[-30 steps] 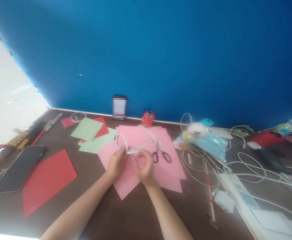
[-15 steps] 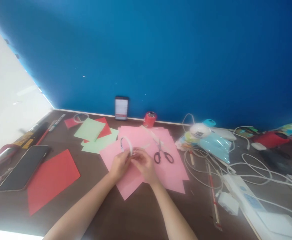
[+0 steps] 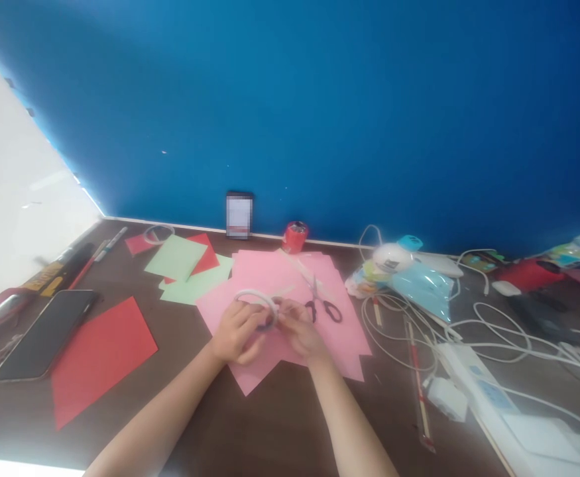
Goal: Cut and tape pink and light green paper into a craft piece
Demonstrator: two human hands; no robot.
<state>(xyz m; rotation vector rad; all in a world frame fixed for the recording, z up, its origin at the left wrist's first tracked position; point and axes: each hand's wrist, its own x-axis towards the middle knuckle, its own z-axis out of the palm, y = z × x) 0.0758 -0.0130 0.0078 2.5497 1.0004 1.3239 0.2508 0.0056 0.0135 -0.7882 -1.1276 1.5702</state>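
My left hand (image 3: 237,332) and my right hand (image 3: 300,331) meet over a stack of pink paper sheets (image 3: 342,334) on a dark brown table (image 3: 270,430). Both hands pinch a white tape roll (image 3: 254,298), a thin ring tipped nearly flat between my fingers. Black-handled scissors (image 3: 323,305) lie on the pink paper just right of my right hand. A loose white strip (image 3: 284,291) lies behind the ring.
A red sheet (image 3: 98,354) and a dark phone (image 3: 41,334) lie at left. Green and red sheets (image 3: 183,265) sit behind. A red tape roll (image 3: 294,236) and a small card stand by the blue wall. White cables (image 3: 493,331), a power strip and bags crowd the right.
The hands have closed together on the white ring. The ring has tipped from upright to almost flat and dropped lower over the pink paper.
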